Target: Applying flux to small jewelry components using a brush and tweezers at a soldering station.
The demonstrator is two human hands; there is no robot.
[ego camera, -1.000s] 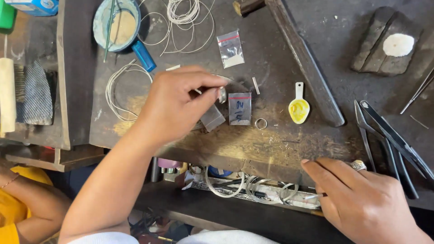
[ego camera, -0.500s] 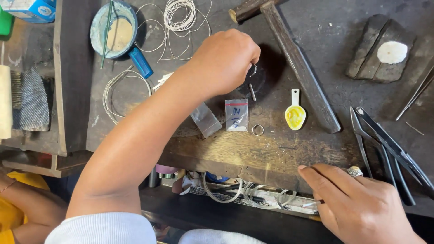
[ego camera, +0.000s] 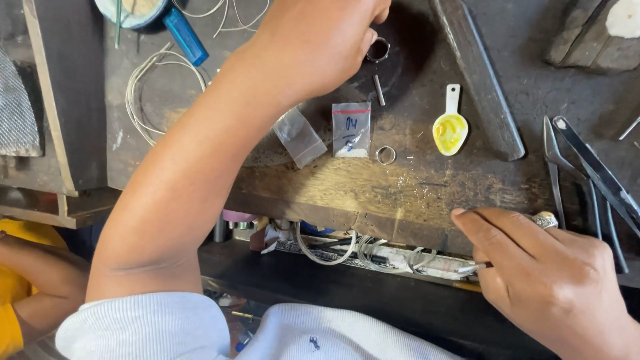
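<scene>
Ring held over the dark tabletop (ego camera: 413, 193)

A small metal ring (ego camera: 378, 50) is pinched by the left hand (ego camera: 313, 47) at its three o'clock; a thin tool (ego camera: 470, 268) is gripped by the right hand (ego camera: 553, 287).

A yellow spoon-shaped scoop (ego camera: 451, 128) lies at the tabletop's (ego camera: 347, 190) centre. At its nine o'clock sit two small clear bags (ego camera: 351, 130), a loose ring (ego camera: 385, 155) beside them. Tweezers (ego camera: 587, 167) rest at three o'clock; wire coils (ego camera: 157, 90) and a blue-handled cup (ego camera: 143, 10) at ten.
</scene>
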